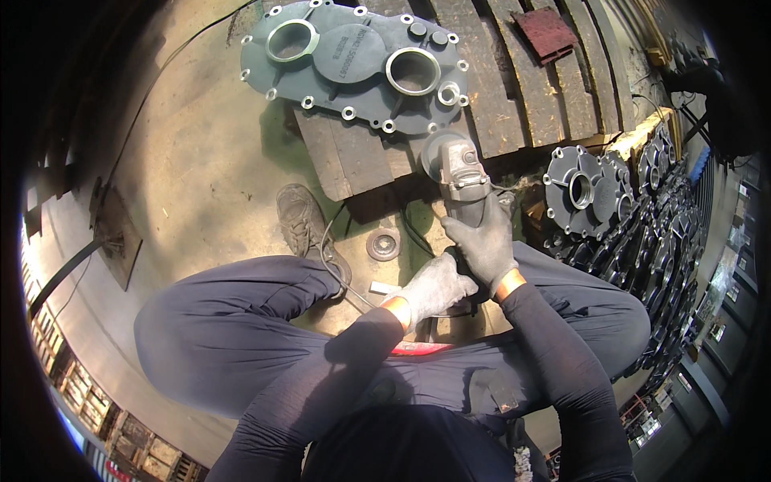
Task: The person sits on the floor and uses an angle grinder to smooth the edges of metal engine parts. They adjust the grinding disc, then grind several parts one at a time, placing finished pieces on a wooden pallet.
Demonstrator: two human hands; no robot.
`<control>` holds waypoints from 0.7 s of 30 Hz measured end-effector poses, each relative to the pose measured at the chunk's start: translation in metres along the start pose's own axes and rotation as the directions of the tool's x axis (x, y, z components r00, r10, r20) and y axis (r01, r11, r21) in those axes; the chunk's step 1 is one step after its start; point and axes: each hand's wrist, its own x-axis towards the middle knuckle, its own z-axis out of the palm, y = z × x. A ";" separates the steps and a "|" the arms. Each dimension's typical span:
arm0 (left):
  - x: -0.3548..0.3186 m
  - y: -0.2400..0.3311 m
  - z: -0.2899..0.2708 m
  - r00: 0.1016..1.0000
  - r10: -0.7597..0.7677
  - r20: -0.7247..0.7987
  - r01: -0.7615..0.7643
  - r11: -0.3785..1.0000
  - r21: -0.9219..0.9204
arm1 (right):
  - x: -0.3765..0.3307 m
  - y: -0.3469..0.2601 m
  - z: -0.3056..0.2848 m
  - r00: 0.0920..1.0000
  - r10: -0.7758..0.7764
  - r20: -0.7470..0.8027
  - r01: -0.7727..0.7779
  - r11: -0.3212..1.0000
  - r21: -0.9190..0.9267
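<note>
Both my hands wear grey gloves and hold an angle grinder. My right hand wraps round its body, just behind the metal gear head. My left hand is closed round the rear end of the tool, nearer my lap. The grinder points away from me, and its round disc is at the near edge of a grey cast metal cover. Whether the disc touches the cover I cannot tell. Two large round openings and several bolt holes along the rim mark the cover, which lies flat on a wooden pallet.
A dark red block lies on the pallet. At the right stand many similar castings, closely stacked. On the floor between my feet lies a round disc, near a cable and my shoe. A metal plate stands at the left.
</note>
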 end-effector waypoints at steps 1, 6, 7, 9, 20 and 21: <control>-0.001 0.004 -0.002 0.999 -0.039 0.003 0.039 0.998 -0.048 | 0.001 0.000 0.000 1.000 0.006 0.004 -0.006 0.999 0.032; 0.004 0.001 -0.002 0.999 -0.053 0.001 0.053 0.991 -0.124 | 0.005 0.003 0.000 1.000 0.013 0.021 -0.014 1.000 0.028; 0.003 0.003 -0.003 0.998 -0.060 -0.002 0.059 0.990 -0.126 | 0.005 -0.001 -0.001 1.000 0.009 0.019 -0.010 1.000 0.027; 0.002 0.009 -0.006 0.996 -0.091 0.005 0.091 0.989 -0.118 | 0.006 -0.005 -0.001 1.000 0.014 0.017 -0.015 0.999 0.034; 0.007 0.001 -0.005 0.999 -0.024 -0.035 0.019 0.989 -0.145 | 0.009 -0.013 -0.003 0.997 0.079 -0.003 -0.079 0.994 0.075; 0.006 0.002 -0.006 1.000 -0.023 -0.019 0.020 0.991 -0.135 | 0.008 -0.014 -0.004 0.997 0.076 -0.001 -0.076 0.996 0.054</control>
